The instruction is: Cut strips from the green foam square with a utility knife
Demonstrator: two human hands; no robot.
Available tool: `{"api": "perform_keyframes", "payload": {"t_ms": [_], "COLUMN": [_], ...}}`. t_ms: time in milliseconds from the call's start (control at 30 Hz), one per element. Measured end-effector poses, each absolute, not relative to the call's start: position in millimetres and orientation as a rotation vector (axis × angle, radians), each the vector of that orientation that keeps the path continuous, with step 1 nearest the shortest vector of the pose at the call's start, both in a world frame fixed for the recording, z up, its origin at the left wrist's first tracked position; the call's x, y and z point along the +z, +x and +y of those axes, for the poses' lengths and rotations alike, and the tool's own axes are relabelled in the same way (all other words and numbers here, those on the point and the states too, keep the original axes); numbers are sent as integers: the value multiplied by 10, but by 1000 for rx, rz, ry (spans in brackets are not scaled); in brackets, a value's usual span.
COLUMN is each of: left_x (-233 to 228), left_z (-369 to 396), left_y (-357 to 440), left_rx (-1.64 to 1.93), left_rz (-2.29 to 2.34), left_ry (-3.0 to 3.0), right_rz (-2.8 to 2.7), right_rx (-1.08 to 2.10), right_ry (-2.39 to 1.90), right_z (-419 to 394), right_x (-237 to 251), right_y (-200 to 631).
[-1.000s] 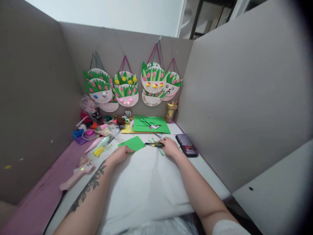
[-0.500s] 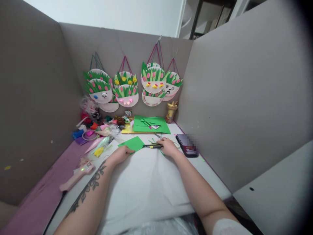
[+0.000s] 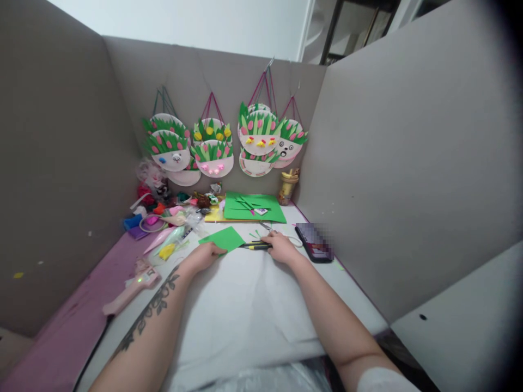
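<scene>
Where the clutter piles up along the left panel, small items blur together and only the pink glue gun (image 3: 129, 286) reads clearly. Open white paper (image 3: 245, 310) lies between both forearms. Left hand (image 3: 204, 255) rests palm down, fingertips pressing the near corner of the green sheet (image 3: 224, 238). Right hand (image 3: 281, 247) curls around the scissors (image 3: 255, 245) just beside that sheet; its fingers hide the handles. A blurred phone (image 3: 314, 244) sits near the right panel.

Head cam — looks fwd & down over desk (image 3: 245, 305), wide, close.
</scene>
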State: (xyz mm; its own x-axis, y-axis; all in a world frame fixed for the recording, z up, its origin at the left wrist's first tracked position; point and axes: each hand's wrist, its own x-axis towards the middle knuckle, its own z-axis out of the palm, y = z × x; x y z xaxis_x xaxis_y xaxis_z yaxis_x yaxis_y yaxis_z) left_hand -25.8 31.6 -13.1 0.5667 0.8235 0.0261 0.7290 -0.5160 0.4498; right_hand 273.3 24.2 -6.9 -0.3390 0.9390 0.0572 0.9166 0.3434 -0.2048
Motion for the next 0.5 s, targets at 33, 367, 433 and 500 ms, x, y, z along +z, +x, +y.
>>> {"api": "perform_keyframes", "payload": {"t_ms": [33, 367, 433, 500], "left_x": [-138, -292, -304, -312], "left_z": [317, 380, 388, 395], "left_y": [-259, -278, -281, -286], "left_rx": [329, 256, 251, 248], "left_rz": [1259, 1321, 1322, 1318], "left_ry": [2417, 2461, 2473, 2477], "right_rz": [-2439, -2460, -2469, -2473], "right_rx": [203, 182, 183, 176], "right_ry": [-1698, -1686, -1686, -1689], "right_z": [239, 242, 237, 228], "right_x": [-68, -41, -29, -23], "right_y": [2729, 2672, 2678, 2678]}}
